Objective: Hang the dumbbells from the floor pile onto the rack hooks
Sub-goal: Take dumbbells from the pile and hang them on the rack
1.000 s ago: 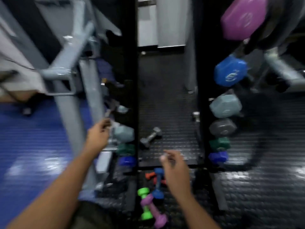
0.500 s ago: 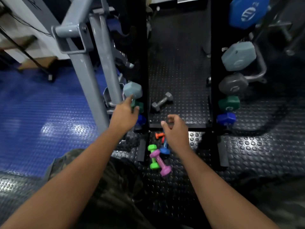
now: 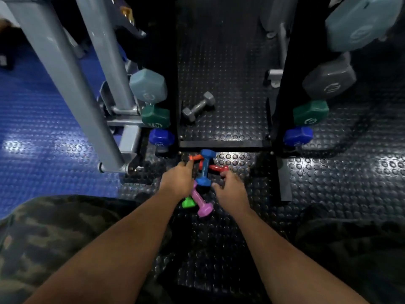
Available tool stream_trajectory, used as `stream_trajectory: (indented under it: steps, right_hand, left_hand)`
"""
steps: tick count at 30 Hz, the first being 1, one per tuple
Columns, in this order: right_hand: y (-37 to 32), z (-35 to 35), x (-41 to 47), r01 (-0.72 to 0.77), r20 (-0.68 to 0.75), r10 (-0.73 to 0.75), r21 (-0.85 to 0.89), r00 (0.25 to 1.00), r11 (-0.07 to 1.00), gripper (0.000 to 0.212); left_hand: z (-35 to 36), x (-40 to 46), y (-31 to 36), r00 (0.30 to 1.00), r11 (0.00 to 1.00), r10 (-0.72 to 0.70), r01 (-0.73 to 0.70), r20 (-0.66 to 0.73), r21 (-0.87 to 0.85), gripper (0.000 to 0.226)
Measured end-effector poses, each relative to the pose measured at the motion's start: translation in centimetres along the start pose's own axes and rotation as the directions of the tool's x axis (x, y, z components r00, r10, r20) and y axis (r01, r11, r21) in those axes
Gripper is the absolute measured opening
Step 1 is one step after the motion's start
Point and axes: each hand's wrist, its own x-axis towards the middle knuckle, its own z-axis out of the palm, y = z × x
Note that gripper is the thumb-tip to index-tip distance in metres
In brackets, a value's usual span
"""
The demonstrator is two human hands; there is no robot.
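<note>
A small pile of dumbbells lies on the black studded floor in front of the rack: a blue one [image 3: 205, 167] on top, an orange-red one [image 3: 218, 168] under it, a pink one [image 3: 201, 202] and a green one [image 3: 188, 202] nearest me. My left hand [image 3: 177, 179] sits over the pile's left side, fingers by the orange end, partly hiding the green dumbbell. My right hand [image 3: 230, 190] is at the pile's right, fingers spread near the orange-red end. Neither hand clearly grips anything. The black rack [image 3: 282, 102] carries hung dumbbells on both uprights.
A grey dumbbell [image 3: 198, 106] lies on the floor between the rack's uprights. Grey machine posts [image 3: 72, 84] stand at the left over blue flooring. Hung weights, teal [image 3: 149, 85], green [image 3: 310, 113] and blue [image 3: 298, 136], line the uprights. My camouflage-clad knees fill the bottom corners.
Both hands dropped from rack height down to the floor pile. The view tilted down and closer, as I crouched.
</note>
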Motion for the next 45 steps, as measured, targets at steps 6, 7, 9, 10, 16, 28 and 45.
stream_trajectory:
  steps: [6, 7, 9, 10, 16, 28, 45]
  right_hand:
    - [2.1, 3.5, 2.5, -0.042, 0.093, 0.047, -0.058, 0.995, 0.997, 0.046]
    - [2.4, 3.8, 3.0, -0.046, 0.101, 0.053, -0.073, 0.993, 0.996, 0.048]
    - [3.2, 4.7, 4.1, -0.057, 0.120, 0.068, -0.087, 0.990, 0.995, 0.049]
    - [3.5, 5.1, 4.6, -0.062, 0.124, 0.072, -0.087, 0.990, 0.994, 0.049]
    - [4.3, 6.7, 7.5, -0.050, 0.133, 0.064, -0.105, 0.989, 0.993, 0.044]
    - [5.4, 8.1, 7.5, -0.062, 0.203, 0.087, -0.127, 0.975, 0.990, 0.047]
    - [6.8, 12.8, 13.4, -0.727, 0.578, 0.461, 0.631, 0.674, 0.271, 0.011]
  left_hand:
    - [4.8, 2.9, -1.2, 0.996, 0.999, -0.018, 0.015, 0.086, 0.039, 0.058]
    - [5.3, 3.4, -1.3, 0.995, 0.999, -0.029, 0.026, 0.095, 0.026, 0.056]
    - [6.3, 4.2, -1.5, 0.994, 0.999, -0.047, 0.048, 0.096, -0.007, 0.054]
    - [6.8, 4.6, -1.6, 0.994, 0.998, -0.054, 0.056, 0.095, -0.017, 0.054]
    - [8.8, 7.0, -1.6, 0.992, 0.994, -0.073, 0.081, 0.107, -0.070, 0.051]
    - [11.4, 7.0, -2.7, 0.971, 0.986, -0.099, 0.125, 0.218, -0.110, 0.069]
    - [6.9, 20.1, 1.7, 0.955, 0.980, 0.162, -0.128, 0.246, -0.150, 0.083]
